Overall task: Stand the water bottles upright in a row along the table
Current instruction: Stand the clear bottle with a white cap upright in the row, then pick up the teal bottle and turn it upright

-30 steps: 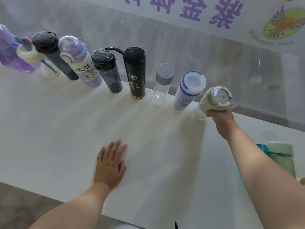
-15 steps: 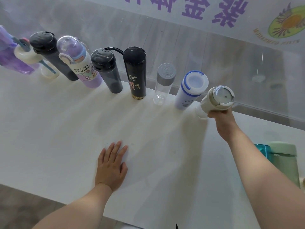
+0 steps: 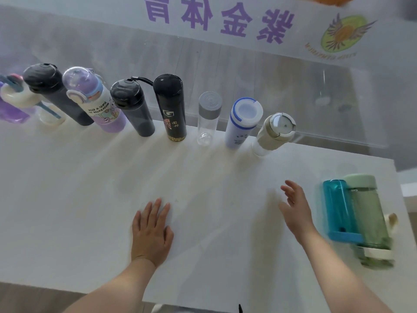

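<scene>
A row of water bottles stands upright along the far edge of the white table (image 3: pixel 67 199). Taking the beige-capped bottle (image 3: pixel 274 134) at the row's right end as the landmark, the white bottle with blue rings (image 3: pixel 242 123) stands just to its left, then the clear bottle with a grey cap (image 3: pixel 207 118), the black flask (image 3: pixel 172 107), a dark grey bottle (image 3: pixel 133 107), a white and purple printed bottle (image 3: pixel 99 102), another dark bottle (image 3: pixel 54 93), and pale and purple bottles at the picture's left edge, partly cut off. Nothing touches the beige-capped bottle. Well nearer than it and to its right, a teal bottle (image 3: pixel 336 208) and a green bottle (image 3: pixel 367 218) lie on their sides, touching each other, near the table's right edge. The right hand (image 3: pixel 295 204) hovers between the landmark and these two, fingers spread and relaxed, holding nothing. The left hand (image 3: pixel 151 231) lies flat on the table, nearer and to the left of the landmark, fingers straight. Behind the row hangs a banner (image 3: pixel 225 21) with purple characters.
</scene>
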